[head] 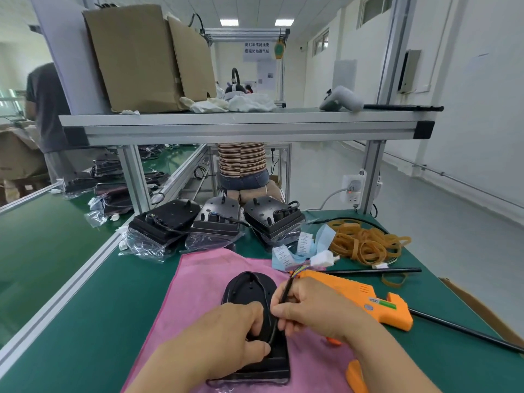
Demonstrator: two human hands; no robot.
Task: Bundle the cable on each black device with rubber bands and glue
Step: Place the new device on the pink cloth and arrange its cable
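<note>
Surface (99, 307): running green from the left edge to the right, carrying everything below.
Bagged items (113, 194): lying at the far left behind a frame post, too dark and crumpled to make out.
Spare devices (218, 219): sitting three in a row at the back of the surface on clear bags, their undersides hiding beneath themselves.
Pink cloth (198, 285): lying spread under the work, its near edge cut off by the frame.
Left hand (235, 333): lying palm down over the near half of the black device, fingers curling over its top and thumb pressing along the near side, gripping it; fingertips hiding in the dark recess.
Black device (249, 287): lying on the pink cloth at centre, rounded end pointing away, middle hiding under the left hand.
Cable (287, 292): looping out from between the hands and rising straight up and right, ending in coloured wires just beside the glue gun's nose.
Right hand (312, 310): hovering over the device's right edge, thumb and forefinger pinching the cable, other fingers curling under.
Glue gun (377, 303): lying orange on its side right of the hands, grip partly hiding behind the right wrist.
Rubber bands (365, 242): lying heaped at the back right.
</note>
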